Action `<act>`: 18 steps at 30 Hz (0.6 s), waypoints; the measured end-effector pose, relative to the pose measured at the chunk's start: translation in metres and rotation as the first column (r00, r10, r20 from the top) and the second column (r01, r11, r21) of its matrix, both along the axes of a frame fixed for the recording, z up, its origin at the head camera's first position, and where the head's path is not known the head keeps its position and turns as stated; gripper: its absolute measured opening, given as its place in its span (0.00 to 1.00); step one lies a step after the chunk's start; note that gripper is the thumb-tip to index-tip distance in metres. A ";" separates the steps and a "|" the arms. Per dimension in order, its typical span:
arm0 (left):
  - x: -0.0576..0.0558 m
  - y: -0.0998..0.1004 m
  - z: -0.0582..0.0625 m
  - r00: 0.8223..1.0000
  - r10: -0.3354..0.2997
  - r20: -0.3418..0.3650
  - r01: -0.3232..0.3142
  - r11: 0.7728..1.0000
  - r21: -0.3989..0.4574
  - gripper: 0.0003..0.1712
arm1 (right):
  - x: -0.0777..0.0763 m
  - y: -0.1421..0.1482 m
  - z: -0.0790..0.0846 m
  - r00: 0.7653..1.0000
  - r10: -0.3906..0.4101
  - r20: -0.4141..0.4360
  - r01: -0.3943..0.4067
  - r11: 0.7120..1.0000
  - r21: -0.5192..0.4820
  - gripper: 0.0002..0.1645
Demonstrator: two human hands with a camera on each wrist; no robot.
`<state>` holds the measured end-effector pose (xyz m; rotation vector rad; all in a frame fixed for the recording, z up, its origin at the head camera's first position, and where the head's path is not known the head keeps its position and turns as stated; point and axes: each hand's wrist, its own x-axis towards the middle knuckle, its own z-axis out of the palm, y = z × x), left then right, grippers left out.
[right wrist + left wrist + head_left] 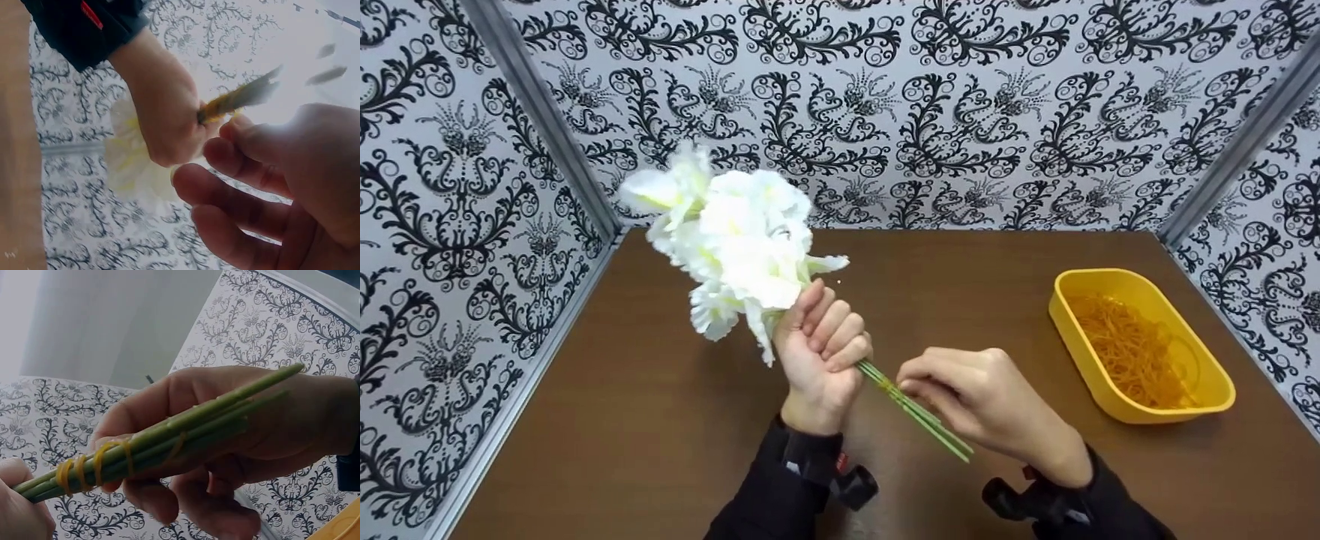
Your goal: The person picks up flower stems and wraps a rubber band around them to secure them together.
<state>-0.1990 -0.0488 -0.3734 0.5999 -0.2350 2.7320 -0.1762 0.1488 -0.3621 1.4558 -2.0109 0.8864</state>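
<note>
My left hand (825, 352) grips a bunch of white flowers (742, 240) by its green stems (926, 420), just below the blooms. The blooms lean up and left, while the bare stem ends point down and right. A yellow rubber band (98, 467) is wound several times around the stems below the left fist. Beside these loops my right hand (982, 397) pinches at the band, its thumb and index fingertip (219, 151) close against the stems. The other right fingers are loosely bent. In the right wrist view the left hand covers part of the blooms.
A yellow tub (1069, 322) holding many loose rubber bands (1132, 352) stands on the brown table (960, 277) at the right. Black-and-white patterned panels (855, 112) rise at the back and both sides, with grey metal posts (547, 112) at the corners.
</note>
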 end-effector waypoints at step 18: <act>-0.008 -0.014 -0.001 0.993 0.095 0.064 -0.102 0.988 0.114 0.27 | 0.018 0.004 0.007 0.994 -0.004 0.112 0.004 1.000 0.000 0.15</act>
